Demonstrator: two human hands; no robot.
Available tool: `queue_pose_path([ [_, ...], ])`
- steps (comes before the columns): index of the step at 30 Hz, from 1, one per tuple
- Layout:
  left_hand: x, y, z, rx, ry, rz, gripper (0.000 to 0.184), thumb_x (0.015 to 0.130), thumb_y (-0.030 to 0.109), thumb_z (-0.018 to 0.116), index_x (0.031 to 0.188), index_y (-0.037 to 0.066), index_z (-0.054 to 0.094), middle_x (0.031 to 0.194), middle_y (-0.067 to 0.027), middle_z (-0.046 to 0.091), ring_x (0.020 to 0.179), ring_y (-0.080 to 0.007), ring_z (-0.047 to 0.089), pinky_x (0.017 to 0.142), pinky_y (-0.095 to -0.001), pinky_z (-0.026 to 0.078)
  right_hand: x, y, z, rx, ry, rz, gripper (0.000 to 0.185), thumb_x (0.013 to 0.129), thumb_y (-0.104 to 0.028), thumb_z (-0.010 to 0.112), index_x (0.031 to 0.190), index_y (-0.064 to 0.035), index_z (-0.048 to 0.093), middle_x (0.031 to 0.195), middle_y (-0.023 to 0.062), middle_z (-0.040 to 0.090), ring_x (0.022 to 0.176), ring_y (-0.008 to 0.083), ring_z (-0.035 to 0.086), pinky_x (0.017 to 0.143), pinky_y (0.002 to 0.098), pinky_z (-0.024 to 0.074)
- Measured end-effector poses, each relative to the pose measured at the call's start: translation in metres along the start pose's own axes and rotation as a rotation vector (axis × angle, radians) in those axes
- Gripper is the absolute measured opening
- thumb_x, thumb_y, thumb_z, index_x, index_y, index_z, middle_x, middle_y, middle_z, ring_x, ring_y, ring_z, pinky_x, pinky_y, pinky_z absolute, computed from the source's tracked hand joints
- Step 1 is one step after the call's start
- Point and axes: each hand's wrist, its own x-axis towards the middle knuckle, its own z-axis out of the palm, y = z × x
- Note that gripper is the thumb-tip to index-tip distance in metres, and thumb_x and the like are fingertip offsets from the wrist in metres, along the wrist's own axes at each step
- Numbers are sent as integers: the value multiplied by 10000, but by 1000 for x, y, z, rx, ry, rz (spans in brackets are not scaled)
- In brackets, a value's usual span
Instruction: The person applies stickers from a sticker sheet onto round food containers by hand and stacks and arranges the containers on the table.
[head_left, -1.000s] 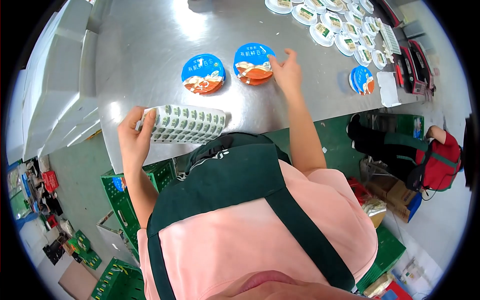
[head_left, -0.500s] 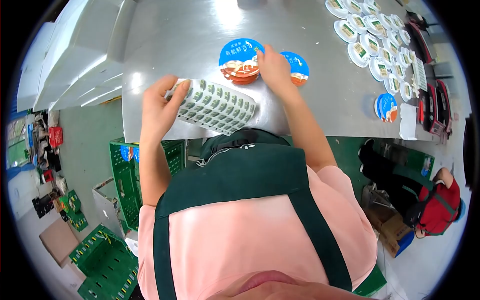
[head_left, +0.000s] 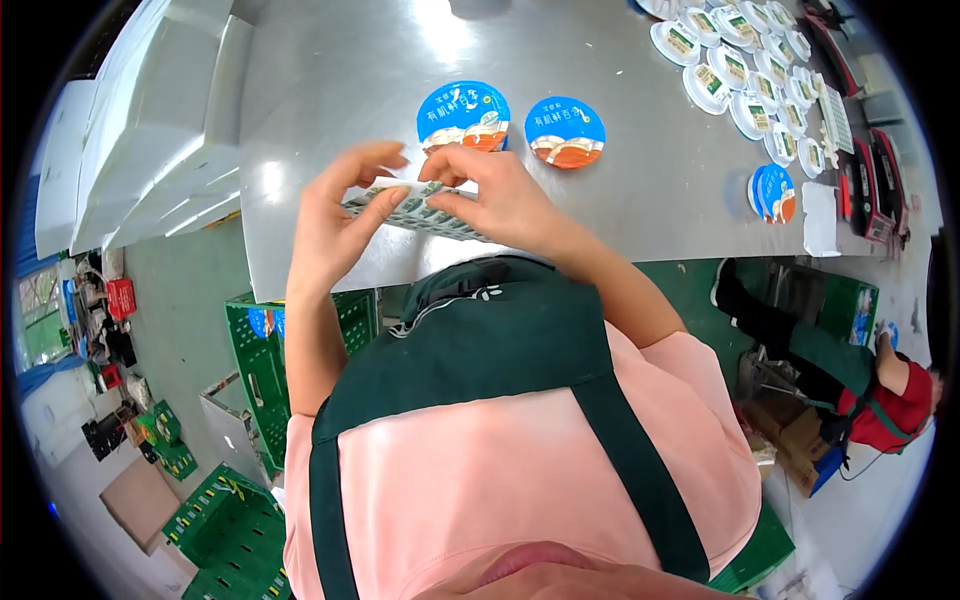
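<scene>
A white sheet with rows of green labels [head_left: 440,221] is tilted between my hands at the table's front edge. My left hand [head_left: 345,205] holds its left end, thumb on top and the index finger raised. On its upper edge is my right hand [head_left: 490,195], thumb and fingers pinched at the labels; whether one is lifted off I cannot make out. Just beyond my hands lies a round blue and orange lid stack [head_left: 463,112], partly covered by my right hand. Right of it rests another blue and orange lid [head_left: 566,132].
Several white labelled containers [head_left: 730,66] stand at the table's back right, near a small blue lid stack [head_left: 773,194] and a white paper [head_left: 820,218]. White boxes [head_left: 140,130] rise at left. Green crates [head_left: 225,530] are below. A person in red [head_left: 890,400] is at right.
My right hand has left the blue lids and come left to the sheet. My left hand has raised its index finger. Two lid groups now lie apart, and the view has shifted.
</scene>
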Motion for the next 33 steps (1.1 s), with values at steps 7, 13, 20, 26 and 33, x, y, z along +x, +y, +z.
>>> queue_pose_path([
  [7, 6, 4, 13, 144, -135, -5, 59, 848, 43, 678, 884, 4, 651, 781, -90, 658, 694, -177, 614, 652, -290, 478, -15, 3, -7, -316, 315, -285, 136, 822, -139, 690, 883, -48, 610, 800, 94, 644, 793, 290, 635, 705, 396, 486],
  [13, 14, 5, 28, 148, -222, -10, 60, 860, 48, 668, 897, 6, 648, 789, -102, 663, 686, -196, 615, 650, -298, 481, -25, 11, -15, -464, 348, -362, 147, 806, -115, 708, 839, -42, 584, 944, 81, 610, 868, 275, 591, 713, 382, 464],
  [20, 17, 3, 29, 240, -173, -81, 56, 865, 52, 658, 902, 14, 641, 771, -121, 652, 665, -207, 607, 644, -303, 479, -54, 86, -115, -539, 656, 227, 178, 855, -224, 667, 852, -46, 657, 1130, 124, 604, 1060, 323, 551, 941, 404, 442],
  [26, 13, -2, 25, 228, -173, -65, 57, 863, 46, 657, 902, 11, 636, 748, -117, 635, 645, -197, 586, 629, -302, 470, -46, 107, -139, -791, 428, 453, 162, 858, -209, 655, 879, -49, 664, 1135, 120, 593, 1094, 330, 533, 950, 419, 438],
  [33, 9, -3, 18, 239, -126, -85, 57, 865, 48, 659, 895, 9, 631, 739, -111, 625, 629, -190, 568, 610, -300, 459, -37, 143, -126, -1030, 443, 384, 187, 834, -191, 695, 929, -38, 641, 1190, 107, 568, 1130, 302, 518, 935, 410, 448],
])
